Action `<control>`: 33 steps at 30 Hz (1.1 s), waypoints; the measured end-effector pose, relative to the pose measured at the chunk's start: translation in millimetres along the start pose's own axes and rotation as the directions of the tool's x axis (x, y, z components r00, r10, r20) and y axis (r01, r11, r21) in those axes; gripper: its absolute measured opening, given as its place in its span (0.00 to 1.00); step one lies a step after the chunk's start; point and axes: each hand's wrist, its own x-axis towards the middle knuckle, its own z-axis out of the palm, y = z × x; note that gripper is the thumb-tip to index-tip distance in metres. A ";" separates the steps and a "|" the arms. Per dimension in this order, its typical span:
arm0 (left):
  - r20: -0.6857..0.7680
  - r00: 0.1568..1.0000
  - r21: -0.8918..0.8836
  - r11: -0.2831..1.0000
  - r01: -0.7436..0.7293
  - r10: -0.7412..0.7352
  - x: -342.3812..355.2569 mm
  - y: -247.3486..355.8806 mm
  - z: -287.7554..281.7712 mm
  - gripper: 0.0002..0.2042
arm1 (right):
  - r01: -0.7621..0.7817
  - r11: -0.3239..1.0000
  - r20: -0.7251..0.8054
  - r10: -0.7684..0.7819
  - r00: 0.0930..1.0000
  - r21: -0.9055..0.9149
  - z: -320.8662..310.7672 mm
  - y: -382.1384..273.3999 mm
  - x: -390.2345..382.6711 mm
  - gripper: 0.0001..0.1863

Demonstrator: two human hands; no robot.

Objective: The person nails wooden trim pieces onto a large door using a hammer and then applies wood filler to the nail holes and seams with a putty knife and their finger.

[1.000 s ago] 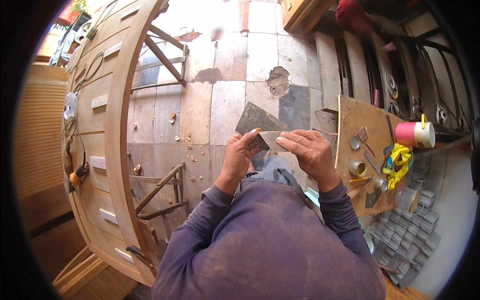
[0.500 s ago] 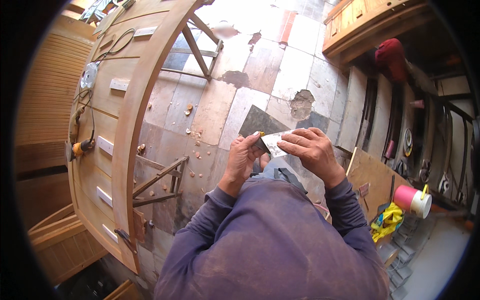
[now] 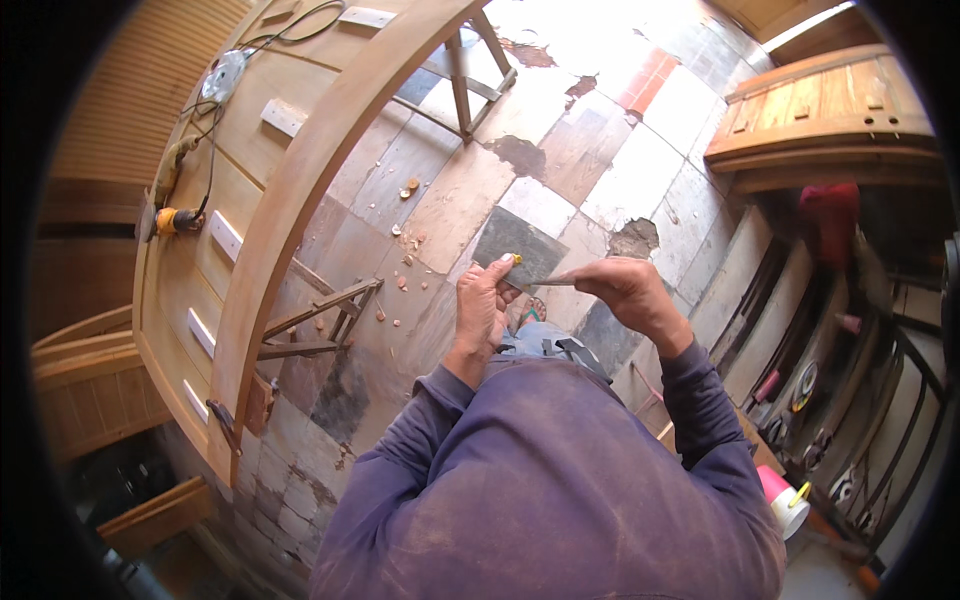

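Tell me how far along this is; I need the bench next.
Looks done: the curved wooden frame is assembled on its trestles. In hand: the left hand and right hand grip a small sheet, possibly sandpaper. Left: the sander lies unused, and chips litter the floor.

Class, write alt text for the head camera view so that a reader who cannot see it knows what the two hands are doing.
Seen from above, a person in a purple long-sleeved top holds a small flat greyish sheet between the left hand and right hand over a patchy tiled floor. A large curved wooden frame on trestles stands to the left, with an orange power tool lying on it.
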 end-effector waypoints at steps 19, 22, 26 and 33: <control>-0.123 0.894 -0.069 0.895 -0.440 0.430 97.1 207.6 -18.5 0.04 | -0.169 0.377 0.042 0.323 0.946 0.911 -32.8 -19.3 247.2 0.19; -0.238 0.847 -0.113 0.853 -0.510 0.475 125.7 221.2 -28.2 0.04 | -0.182 0.389 0.050 0.325 0.944 0.903 -51.4 -19.8 294.4 0.18; -0.397 0.754 -0.138 0.778 -0.612 0.523 146.9 236.0 -10.2 0.04 | -0.208 0.352 0.109 0.282 0.953 0.913 -87.1 10.3 366.3 0.17; -0.600 0.548 -0.133 0.603 -0.787 0.583 202.2 230.9 9.6 0.09 | -0.195 0.654 0.162 0.111 0.980 0.731 -127.8 23.4 487.2 0.16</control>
